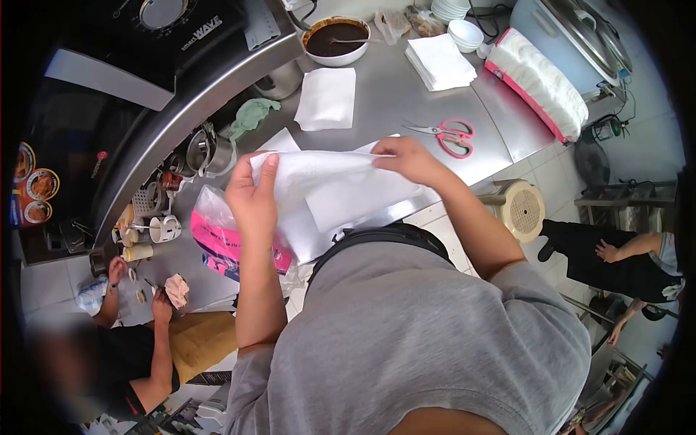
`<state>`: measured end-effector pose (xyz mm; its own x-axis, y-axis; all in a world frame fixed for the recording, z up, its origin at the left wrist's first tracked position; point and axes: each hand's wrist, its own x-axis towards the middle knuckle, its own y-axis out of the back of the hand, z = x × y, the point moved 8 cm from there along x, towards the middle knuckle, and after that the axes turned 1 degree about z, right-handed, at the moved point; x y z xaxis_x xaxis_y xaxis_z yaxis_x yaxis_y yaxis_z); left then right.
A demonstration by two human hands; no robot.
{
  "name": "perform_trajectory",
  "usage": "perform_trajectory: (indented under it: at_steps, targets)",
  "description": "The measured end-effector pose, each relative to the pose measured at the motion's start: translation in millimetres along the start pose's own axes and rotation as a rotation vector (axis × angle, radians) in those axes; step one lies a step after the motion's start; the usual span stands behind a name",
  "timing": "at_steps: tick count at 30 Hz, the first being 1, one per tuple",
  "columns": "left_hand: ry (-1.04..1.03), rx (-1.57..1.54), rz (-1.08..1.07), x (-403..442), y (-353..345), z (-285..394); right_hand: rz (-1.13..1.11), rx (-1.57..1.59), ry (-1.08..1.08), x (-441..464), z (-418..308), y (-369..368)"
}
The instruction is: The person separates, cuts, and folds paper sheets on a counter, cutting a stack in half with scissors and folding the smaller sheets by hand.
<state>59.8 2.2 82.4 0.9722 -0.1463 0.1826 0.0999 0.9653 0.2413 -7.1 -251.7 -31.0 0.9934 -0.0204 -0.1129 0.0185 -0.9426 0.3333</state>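
Grey shirt (420, 326): nearest the camera, on the near side of the white sheet (290, 177).
Sheet position: between both hands, above the near part of the steel counter (391, 80); a lower flap hangs toward the wearer – whether fold or second layer, cannot tell.
Left-hand grip: left hand (250, 192) narrow on the sheet's left end, thumb over the near face, other fingers mostly hidden.
Right-hand grip: right hand (409, 161) in a narrow pinch at the upper right edge.
Open room: bare steel beyond the right hand, up to the pink-handled scissors (455, 138), blades partly open.
Left side: pink plastic bag (221, 243) close beside the left forearm.
Far side: flat white stack (326, 99) and thicker white stack (440, 61) – well apart.
Arms: both elbows bent, right forearm slanting inward.
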Motion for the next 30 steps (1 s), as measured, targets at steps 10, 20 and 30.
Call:
perform_trajectory:
  at_steps: [10,20,30]
  targets:
    - [0.421,0.003,-0.164,-29.0,-40.5,-249.3,0.365,-0.096,-0.301,-2.3,133.1,14.0]
    - [0.313,0.443,-0.116,-12.6,-34.8,-255.8,0.527,-0.155,-0.344,-3.1,123.0,17.1]
    - [-0.373,0.943,-0.029,5.3,0.0,-182.8,0.243,-0.671,0.451,-20.9,27.8,-64.4]
